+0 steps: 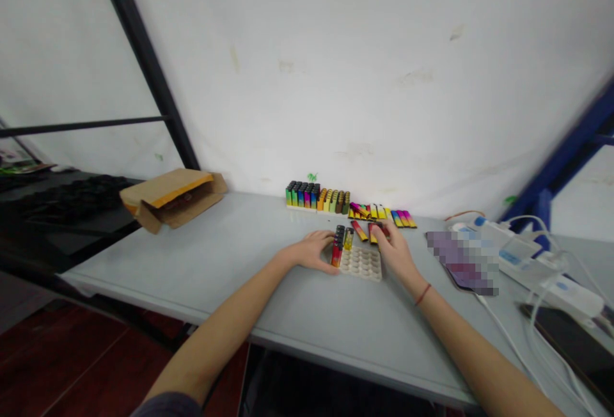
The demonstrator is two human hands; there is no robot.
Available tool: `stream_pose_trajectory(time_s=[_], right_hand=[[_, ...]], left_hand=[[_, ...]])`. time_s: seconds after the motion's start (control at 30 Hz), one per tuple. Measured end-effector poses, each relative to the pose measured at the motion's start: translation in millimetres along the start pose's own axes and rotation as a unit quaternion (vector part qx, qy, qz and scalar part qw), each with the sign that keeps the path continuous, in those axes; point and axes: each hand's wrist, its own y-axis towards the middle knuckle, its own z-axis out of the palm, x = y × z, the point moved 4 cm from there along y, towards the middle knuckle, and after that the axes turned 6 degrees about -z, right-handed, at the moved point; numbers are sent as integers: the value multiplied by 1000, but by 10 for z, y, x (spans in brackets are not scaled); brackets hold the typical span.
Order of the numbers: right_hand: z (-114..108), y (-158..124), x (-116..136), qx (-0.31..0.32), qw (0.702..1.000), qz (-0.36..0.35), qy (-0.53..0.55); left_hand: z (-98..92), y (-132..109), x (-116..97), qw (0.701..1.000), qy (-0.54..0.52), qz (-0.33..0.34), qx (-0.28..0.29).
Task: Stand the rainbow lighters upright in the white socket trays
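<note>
A pale tray (361,265) with rows of round holes lies on the table before me. Red lighters with black tops (337,247) stand upright in its left end, beside a yellow lighter (348,239). My left hand (314,252) holds that end, thumb at the near corner and fingers behind. My right hand (396,251) is closed on a red lighter (373,233) just behind the tray's right side; its fingers partly hide it. Another red-and-yellow lighter (359,231) lies flat to the left of it.
Against the wall stands a filled rack of coloured lighters (302,195), with loose lighters (404,219) lying to its right. An open cardboard box (175,196) sits at the left. Rightward are a phone (460,267), power strips (518,257), cables and a dark phone (570,343).
</note>
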Motion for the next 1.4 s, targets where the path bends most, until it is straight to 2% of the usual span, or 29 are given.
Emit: stream_pose_trajectory(time_s=[0.1, 0.27, 0.47, 0.67, 0.9, 1.03, 1.1, 1.17, 1.27, 1.4], right_hand=[[87, -41, 132, 37, 998, -51, -23], [204, -119, 184, 93, 994, -65, -2], [262, -187, 205, 114, 982, -125, -83], [286, -212, 319, 131, 949, -218, -184], [287, -221, 375, 147, 937, -231, -215], [199, -123, 262, 114, 945, -213, -219], [63, -14, 132, 73, 950, -184, -241], [-101, 105, -45, 60, 948, -140, -278], [-269, 225, -288, 134, 919, -137, -343], [-341, 261, -504, 225, 880, -137, -394]], left_hand=[[0, -2, -4, 1000, -2, 3, -1], [-6, -8, -16, 1000, -10, 8, -2], [1, -5, -10, 1000, -10, 18, -8], [10, -1, 5, 1000, -10, 19, -11], [15, 0, 16, 1000, -14, 21, -9], [9, 4, 18, 1000, -15, 15, -11], [7, 8, 19, 1000, -11, 11, -9], [6, 10, 17, 1000, -7, 7, -7], [1, 7, 9, 1000, -5, 5, -3], [-3, 3, 6, 1000, -9, 8, -6]])
